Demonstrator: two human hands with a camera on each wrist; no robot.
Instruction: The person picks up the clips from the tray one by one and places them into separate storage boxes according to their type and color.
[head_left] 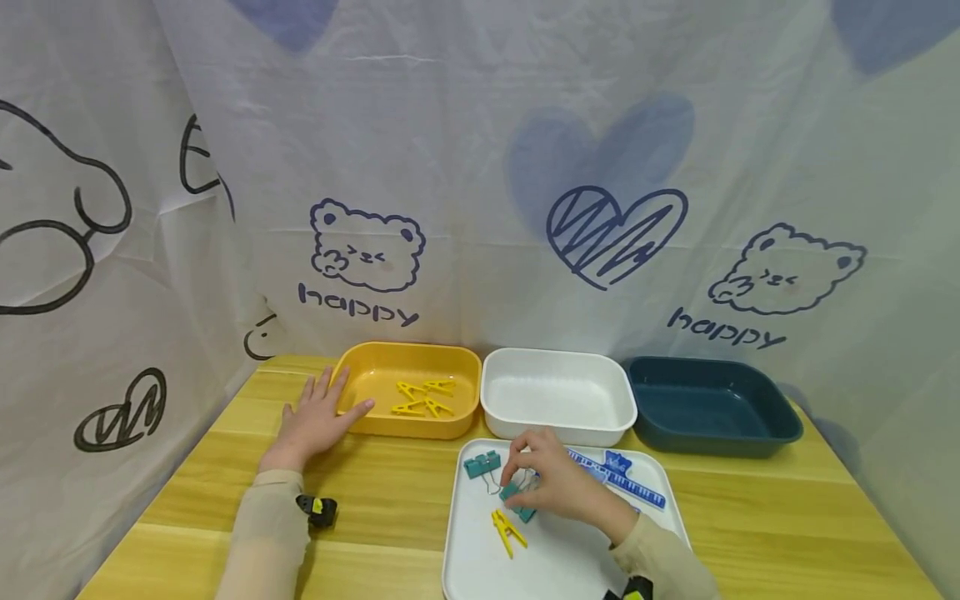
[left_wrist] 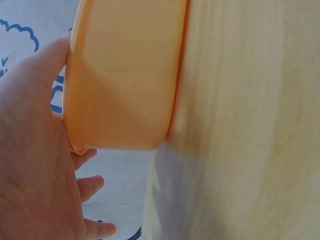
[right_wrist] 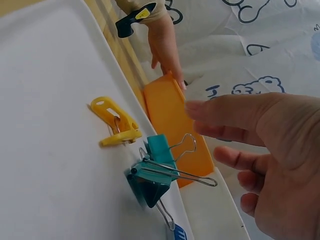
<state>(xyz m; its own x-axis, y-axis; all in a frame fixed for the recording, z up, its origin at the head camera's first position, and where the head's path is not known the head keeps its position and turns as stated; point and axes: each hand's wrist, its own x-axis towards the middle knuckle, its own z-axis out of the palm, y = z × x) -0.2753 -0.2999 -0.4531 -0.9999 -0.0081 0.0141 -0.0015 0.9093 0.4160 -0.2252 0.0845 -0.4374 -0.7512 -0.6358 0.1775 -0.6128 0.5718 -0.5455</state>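
Observation:
My left hand (head_left: 315, 421) rests on the left end of the yellow bin (head_left: 408, 427), fingers spread and thumb along its front rim. Several yellow clothespins (head_left: 407, 409) lie inside. Over the white tray (head_left: 476, 571), my right hand (head_left: 555, 475) hovers with loosely bent fingers. Beneath it sit two teal binder clips, one (head_left: 482, 463) at the upper left and one (head_left: 527, 513) partly hidden by the fingers. The right wrist view shows a gap between the fingers and the binder clips (right_wrist: 159, 150). One yellow clothespin (head_left: 507, 532) lies on the tray nearby.
Blue clips (head_left: 637, 490) with long, white-marked strips lie at the tray's right, partly behind the right hand. A white bin (head_left: 558, 429) and a dark blue bin (head_left: 708, 442) stand right of the yellow one. A printed curtain (head_left: 480, 275) hangs behind the wooden table (head_left: 375, 517).

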